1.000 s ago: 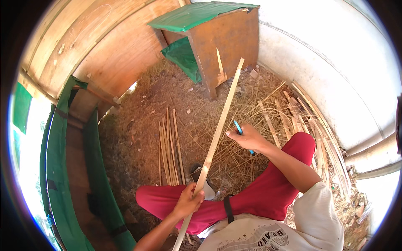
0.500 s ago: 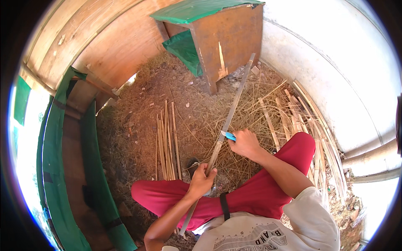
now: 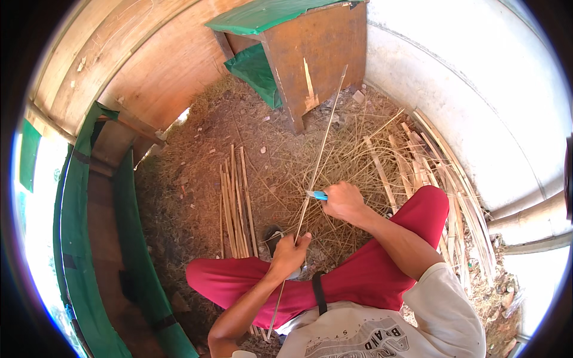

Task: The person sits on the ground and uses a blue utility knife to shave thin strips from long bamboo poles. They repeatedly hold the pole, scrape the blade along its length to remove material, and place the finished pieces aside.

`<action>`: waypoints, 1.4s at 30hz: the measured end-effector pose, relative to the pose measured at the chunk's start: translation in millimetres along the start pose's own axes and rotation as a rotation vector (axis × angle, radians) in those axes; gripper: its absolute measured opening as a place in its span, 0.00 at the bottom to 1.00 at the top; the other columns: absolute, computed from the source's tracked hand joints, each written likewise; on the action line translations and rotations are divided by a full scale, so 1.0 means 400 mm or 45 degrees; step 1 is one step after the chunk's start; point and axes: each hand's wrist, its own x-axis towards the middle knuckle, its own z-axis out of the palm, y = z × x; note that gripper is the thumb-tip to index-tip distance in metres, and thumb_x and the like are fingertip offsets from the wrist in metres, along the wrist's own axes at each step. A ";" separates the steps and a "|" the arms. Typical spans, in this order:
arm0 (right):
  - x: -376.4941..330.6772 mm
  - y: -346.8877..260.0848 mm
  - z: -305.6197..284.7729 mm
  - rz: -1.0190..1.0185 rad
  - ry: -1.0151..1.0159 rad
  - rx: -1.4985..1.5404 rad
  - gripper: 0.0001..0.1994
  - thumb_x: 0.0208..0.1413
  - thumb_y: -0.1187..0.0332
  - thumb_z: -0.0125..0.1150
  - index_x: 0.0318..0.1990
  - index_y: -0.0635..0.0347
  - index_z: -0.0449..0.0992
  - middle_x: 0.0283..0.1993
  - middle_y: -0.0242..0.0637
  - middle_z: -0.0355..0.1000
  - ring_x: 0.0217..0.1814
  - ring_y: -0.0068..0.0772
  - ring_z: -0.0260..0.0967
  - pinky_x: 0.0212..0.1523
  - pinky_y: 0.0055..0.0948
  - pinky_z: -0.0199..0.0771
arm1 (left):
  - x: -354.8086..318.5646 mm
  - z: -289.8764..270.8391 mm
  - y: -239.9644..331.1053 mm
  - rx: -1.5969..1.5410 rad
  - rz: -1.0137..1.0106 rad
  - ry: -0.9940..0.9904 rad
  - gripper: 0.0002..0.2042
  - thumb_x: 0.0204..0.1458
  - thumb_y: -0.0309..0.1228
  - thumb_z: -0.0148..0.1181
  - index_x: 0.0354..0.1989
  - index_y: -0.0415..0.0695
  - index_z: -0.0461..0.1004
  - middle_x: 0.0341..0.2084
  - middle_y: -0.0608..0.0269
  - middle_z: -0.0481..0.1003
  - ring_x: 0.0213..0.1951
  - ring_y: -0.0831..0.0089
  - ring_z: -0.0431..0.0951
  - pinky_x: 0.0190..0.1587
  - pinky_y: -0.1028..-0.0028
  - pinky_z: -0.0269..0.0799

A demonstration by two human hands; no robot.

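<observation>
A long bamboo strip (image 3: pixel 324 138) slants from my lap up toward the wooden cabinet, its narrow edge now facing up. Around its lower part my left hand (image 3: pixel 289 253) is closed, and the tail end passes below the hand over my thigh. My right hand (image 3: pixel 344 201) grips a blue-handled utility knife (image 3: pixel 319 195). The blade meets the strip a little above my left hand. Both forearms rest near my crossed legs in red trousers.
Several split bamboo strips (image 3: pixel 234 203) lie on the ground left of centre. A larger pile of bamboo slats (image 3: pixel 456 197) lies at right, beside thin shavings (image 3: pixel 352 155). A wooden cabinet (image 3: pixel 322 53) with a green cover stands ahead; a green-covered bench (image 3: pixel 140 238) runs along the left.
The bamboo strip has turned in my left hand from its broad face to its thin edge. My right hand and the knife have shifted slightly left and down.
</observation>
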 end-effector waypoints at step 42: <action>0.033 0.016 0.066 -0.150 0.494 -0.166 0.04 0.43 0.74 0.56 0.21 0.62 0.75 0.17 0.49 0.72 0.19 0.51 0.74 0.19 0.44 0.70 | -0.162 -0.007 0.033 0.563 0.246 0.313 0.08 0.54 0.25 0.53 0.34 0.32 0.65 0.18 0.39 0.75 0.23 0.41 0.78 0.28 0.49 0.74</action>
